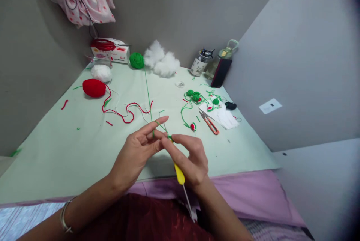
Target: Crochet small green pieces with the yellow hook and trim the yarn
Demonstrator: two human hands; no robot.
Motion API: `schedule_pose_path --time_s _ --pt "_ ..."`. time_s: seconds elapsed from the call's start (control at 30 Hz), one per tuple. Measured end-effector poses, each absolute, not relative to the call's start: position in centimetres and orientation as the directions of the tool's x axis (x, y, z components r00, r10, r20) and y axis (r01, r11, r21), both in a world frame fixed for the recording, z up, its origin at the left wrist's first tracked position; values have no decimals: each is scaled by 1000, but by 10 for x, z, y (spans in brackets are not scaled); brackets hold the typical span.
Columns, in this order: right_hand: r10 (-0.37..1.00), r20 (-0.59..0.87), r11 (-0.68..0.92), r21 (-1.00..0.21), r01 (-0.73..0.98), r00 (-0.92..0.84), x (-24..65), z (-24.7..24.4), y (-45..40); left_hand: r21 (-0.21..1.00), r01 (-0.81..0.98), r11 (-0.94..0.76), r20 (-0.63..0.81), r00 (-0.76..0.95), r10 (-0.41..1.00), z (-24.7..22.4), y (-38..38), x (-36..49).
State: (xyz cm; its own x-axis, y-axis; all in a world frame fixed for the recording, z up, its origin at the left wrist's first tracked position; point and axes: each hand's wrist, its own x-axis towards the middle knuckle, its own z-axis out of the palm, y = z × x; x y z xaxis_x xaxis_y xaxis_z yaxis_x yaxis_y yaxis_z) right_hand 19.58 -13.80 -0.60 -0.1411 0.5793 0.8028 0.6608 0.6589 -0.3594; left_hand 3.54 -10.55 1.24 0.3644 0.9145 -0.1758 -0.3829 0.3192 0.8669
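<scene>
In the head view, the right hand (188,154) has its grip closed around a yellow-handled hook (179,173). The left hand (137,149) has green yarn (147,87) across its extended forefinger; whether its thumb pinches the small green stitches (170,137) at the hook's tip, I cannot tell. These sit between both hands, above the bench (84,154). Working well probably calls for steady yarn tension and a light hold. Behind, a cup (198,67) holds pens (206,52); the bottle's (212,69) contents are unclear.
</scene>
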Motion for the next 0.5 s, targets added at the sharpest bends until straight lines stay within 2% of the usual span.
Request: schedule_pose_path --time_s 0.03,0.07,0.17,0.23,0.3,0.4,0.5 --pt "545 823 670 -313 673 -160 195 -7 -138 822 -417 387 -207 412 887 11 -105 36" --pt "536 832 683 -325 654 -146 195 -7 -138 781 -439 444 -231 457 859 10 -103 35" --pt "638 769 672 -576 465 31 198 -4 -133 725 -463 511 -246 519 819 7 -98 30" --pt "735 660 606 -743 285 156 203 -1 -129 726 -472 501 -237 512 826 6 -94 26" --pt "812 541 534 -840 93 218 207 1 -126 731 -471 493 -247 490 836 6 -93 22" --pt "883 420 450 -885 -123 210 208 2 -125 760 -453 467 -266 439 858 9 -94 22" --pt "875 463 477 -874 -90 143 202 4 -127 834 -400 380 -216 396 892 10 -99 27"
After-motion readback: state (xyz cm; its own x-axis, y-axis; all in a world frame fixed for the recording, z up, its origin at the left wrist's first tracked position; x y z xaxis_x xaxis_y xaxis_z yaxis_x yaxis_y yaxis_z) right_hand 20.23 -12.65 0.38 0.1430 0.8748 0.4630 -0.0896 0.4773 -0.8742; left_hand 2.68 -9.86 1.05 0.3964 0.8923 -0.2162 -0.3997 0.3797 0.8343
